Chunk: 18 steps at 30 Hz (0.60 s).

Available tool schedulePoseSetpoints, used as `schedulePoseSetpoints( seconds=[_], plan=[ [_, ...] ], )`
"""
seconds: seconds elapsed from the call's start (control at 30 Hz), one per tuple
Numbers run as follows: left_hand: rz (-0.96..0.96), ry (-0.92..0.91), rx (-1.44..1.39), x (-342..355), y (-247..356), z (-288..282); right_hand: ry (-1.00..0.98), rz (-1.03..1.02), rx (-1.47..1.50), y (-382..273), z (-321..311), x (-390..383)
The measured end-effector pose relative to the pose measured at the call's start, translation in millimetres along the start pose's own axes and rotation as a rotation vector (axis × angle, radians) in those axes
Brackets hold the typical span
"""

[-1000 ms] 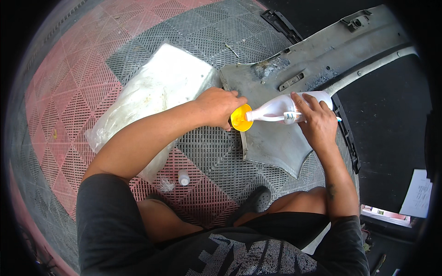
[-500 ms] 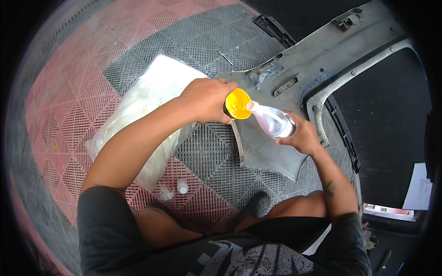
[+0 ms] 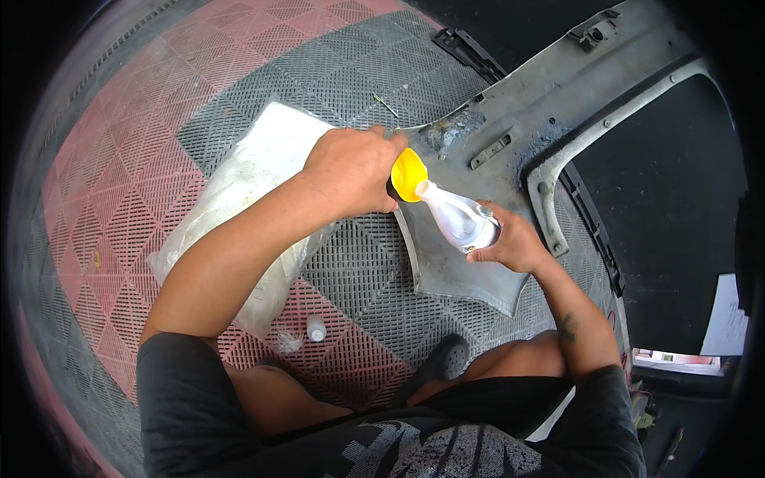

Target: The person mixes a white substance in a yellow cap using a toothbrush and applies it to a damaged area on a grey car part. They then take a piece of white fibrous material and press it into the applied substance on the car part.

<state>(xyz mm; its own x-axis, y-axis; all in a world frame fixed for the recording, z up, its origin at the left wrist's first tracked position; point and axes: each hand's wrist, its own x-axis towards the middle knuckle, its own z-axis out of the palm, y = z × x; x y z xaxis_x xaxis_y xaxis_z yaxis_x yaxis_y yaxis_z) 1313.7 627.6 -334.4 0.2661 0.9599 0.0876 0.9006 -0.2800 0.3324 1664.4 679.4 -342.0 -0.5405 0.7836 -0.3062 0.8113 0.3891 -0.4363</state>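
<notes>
My left hand (image 3: 355, 169) is wrapped round a cup (image 3: 409, 174) with a bright yellow inside and a dark outer side. The cup leans toward a clear plastic bottle (image 3: 458, 219), whose open mouth meets the cup's lower right rim. Round the lower part of that bottle my right hand (image 3: 514, 239) is closed, holding it slanted with its neck up to the left. Whether liquid passes between the two is too small to tell. Beneath both hands lies a grey metal vehicle panel (image 3: 470, 275).
A clear plastic bag with white contents (image 3: 219, 191) lies left on the red and grey grid floor (image 3: 358, 263). Near my feet are a small white bottle (image 3: 316, 328) and crumpled clear plastic (image 3: 288, 339). A white paper sheet (image 3: 723, 315) is at far right.
The cup has tipped further toward the bottle, showing less of its inside. The bottle has shifted slightly left and stands a little steeper, its mouth now at the cup's lower rim.
</notes>
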Motion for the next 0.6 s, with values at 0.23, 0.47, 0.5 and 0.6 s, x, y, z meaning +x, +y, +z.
schedulePoseSetpoints(
  seconds=[0.23, 0.47, 0.5, 0.6],
  plan=[
    [0.009, -0.068, 0.017, -1, 1, 1, 0.024, 0.030, -0.255, -30, -10, -8],
    [-0.056, 0.007, -0.042, 2, 2, -6, -0.066, -0.039, -0.231, -19, -15, -12],
    [-0.036, 0.041, -0.083, 3, -2, -2, -0.083, -0.036, -0.027, -10, -11, -14],
    [-0.014, 0.094, -0.169, 2, -28, 27, -0.205, 0.007, 0.589, 13, 0, -10]
  ],
)
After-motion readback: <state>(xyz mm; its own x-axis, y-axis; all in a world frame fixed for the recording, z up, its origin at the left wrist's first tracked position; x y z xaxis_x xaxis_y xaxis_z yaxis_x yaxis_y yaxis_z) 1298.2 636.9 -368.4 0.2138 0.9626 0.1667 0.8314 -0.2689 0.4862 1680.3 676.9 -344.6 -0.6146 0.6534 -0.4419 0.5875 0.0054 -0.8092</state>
